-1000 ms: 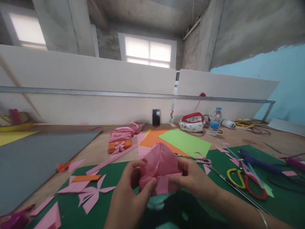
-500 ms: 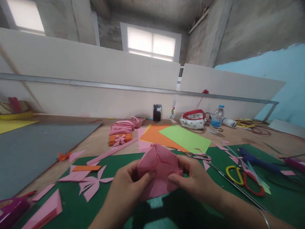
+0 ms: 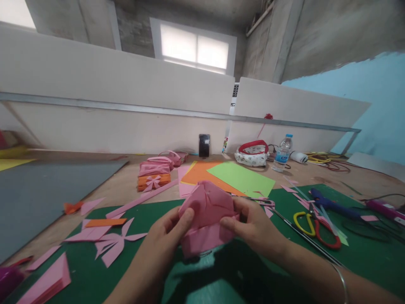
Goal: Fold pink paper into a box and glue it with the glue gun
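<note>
A folded pink paper piece (image 3: pixel 207 211), shaped like a small bag or box with a pointed top, is held up above the green cutting mat (image 3: pixel 202 280). My left hand (image 3: pixel 167 232) grips its left side, thumb lying on the front face. On the right edge my right hand (image 3: pixel 253 226) pinches the paper, thumb in front and fingers behind. Left of my hands lie a pink paper bow cut-out (image 3: pixel 115 245), an orange paper strip (image 3: pixel 106 222) and a stack of folded pink paper (image 3: pixel 47 283). The fingers behind the paper are partly hidden.
Scissors (image 3: pixel 327 234), a blue glue gun (image 3: pixel 332 204) and a metal ruler or rod (image 3: pixel 303 236) lie to the right. Behind are green paper (image 3: pixel 243 177), orange paper (image 3: pixel 202 173), small finished paper bags (image 3: pixel 155 169), a phone (image 3: pixel 204 145), a pouch (image 3: pixel 252 154) and a water bottle (image 3: pixel 282 154).
My left thumb has moved up and left on the pink paper, and its lower front flap shows more now. The whole view has shifted slightly.
</note>
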Demonstrator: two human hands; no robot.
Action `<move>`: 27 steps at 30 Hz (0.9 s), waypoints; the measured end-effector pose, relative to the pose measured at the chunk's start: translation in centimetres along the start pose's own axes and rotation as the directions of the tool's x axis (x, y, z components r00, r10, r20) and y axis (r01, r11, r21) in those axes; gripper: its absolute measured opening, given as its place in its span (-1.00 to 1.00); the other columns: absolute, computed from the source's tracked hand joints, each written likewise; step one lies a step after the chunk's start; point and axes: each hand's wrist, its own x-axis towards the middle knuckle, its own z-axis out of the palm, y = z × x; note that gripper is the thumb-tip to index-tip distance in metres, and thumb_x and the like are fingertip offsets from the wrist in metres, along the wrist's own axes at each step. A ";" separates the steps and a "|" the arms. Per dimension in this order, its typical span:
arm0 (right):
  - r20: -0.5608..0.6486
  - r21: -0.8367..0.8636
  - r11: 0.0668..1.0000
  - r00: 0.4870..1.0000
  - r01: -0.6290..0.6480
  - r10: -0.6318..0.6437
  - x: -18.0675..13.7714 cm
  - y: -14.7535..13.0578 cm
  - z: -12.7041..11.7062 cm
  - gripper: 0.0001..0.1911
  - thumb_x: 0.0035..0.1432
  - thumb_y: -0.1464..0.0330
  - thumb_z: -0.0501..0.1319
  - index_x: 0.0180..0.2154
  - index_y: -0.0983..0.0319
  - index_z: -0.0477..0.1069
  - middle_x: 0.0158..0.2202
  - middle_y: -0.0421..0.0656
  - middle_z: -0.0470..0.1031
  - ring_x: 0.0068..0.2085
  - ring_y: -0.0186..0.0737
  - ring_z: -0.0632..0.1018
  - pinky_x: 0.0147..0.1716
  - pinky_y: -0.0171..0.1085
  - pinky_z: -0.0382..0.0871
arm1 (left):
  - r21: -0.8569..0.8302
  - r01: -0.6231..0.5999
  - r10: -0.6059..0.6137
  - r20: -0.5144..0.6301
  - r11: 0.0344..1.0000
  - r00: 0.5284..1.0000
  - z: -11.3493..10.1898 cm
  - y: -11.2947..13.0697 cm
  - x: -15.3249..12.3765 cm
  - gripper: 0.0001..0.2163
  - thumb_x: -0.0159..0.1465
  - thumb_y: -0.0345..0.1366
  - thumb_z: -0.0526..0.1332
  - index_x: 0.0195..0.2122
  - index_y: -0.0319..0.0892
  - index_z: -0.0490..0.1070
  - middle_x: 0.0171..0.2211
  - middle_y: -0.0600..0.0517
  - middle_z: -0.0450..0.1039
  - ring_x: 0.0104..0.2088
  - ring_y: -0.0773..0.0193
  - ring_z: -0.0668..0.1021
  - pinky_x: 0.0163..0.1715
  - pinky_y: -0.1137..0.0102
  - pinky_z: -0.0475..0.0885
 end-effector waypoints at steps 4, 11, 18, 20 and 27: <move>-0.053 0.015 1.000 0.998 0.023 -0.022 0.2 0.2 -0.3 -0.79 0.06 0.38 0.25 -0.20 0.25 0.44 -0.35 -0.19 0.45 -0.34 -0.29 0.44 -0.38 -0.32 0.33 | -0.031 0.071 -0.066 0.144 0.997 0.987 -0.3 -0.5 0.2 -0.53 -0.01 -0.11 0.36 -0.08 -0.16 0.43 -0.28 -0.02 0.57 -0.38 0.22 0.57 -0.35 0.37 0.48; 0.034 0.215 0.971 0.995 -0.102 0.097 0.4 0.0 0.3 -0.53 -0.04 0.42 0.32 -0.05 0.24 0.30 -0.16 -0.11 0.49 -0.20 -0.21 0.52 -0.22 -0.23 0.41 | 0.055 -0.004 -0.003 0.129 0.998 0.992 -0.2 -0.7 0.2 -0.60 0.03 -0.24 0.33 -0.10 -0.21 0.38 -0.38 0.03 0.57 -0.40 0.27 0.55 -0.38 0.44 0.46; -0.220 -0.178 0.970 0.954 0.164 -0.201 0.6 1.6 0.0 -0.26 -0.07 0.36 0.36 0.13 0.21 0.10 0.03 0.01 0.35 -0.01 -0.05 0.43 -0.09 -0.06 0.38 | 0.325 -0.250 0.249 0.045 0.912 0.968 -0.2 -1.3 -0.2 -0.57 0.01 -0.35 0.24 -0.04 -0.06 0.34 -0.28 0.08 0.58 -0.30 0.21 0.58 -0.25 0.37 0.44; -0.310 -0.538 0.781 0.788 0.317 -0.532 0.2 1.5 -0.1 -0.26 -0.06 0.38 0.37 0.14 0.21 0.13 0.05 0.01 0.31 0.04 -0.03 0.36 -0.01 -0.02 0.30 | 0.410 -0.243 0.259 0.017 0.879 0.966 -0.3 -1.7 -0.1 -0.52 0.02 -0.31 0.22 0.03 -0.04 0.30 -0.35 0.12 0.58 -0.37 0.23 0.58 -0.30 0.39 0.42; 0.162 -0.725 0.306 0.585 0.617 -0.795 -1.0 -0.7 2.4 -0.77 0.13 0.54 0.19 -0.15 0.26 0.42 -0.20 -0.12 0.51 -0.17 -0.19 0.44 -0.13 -0.17 0.31 | 0.582 -0.231 0.237 0.067 0.780 0.969 0.3 -1.7 -0.3 -0.39 0.04 -0.32 0.20 0.18 -0.18 0.19 -0.45 0.13 0.52 -0.46 0.29 0.51 -0.42 0.46 0.34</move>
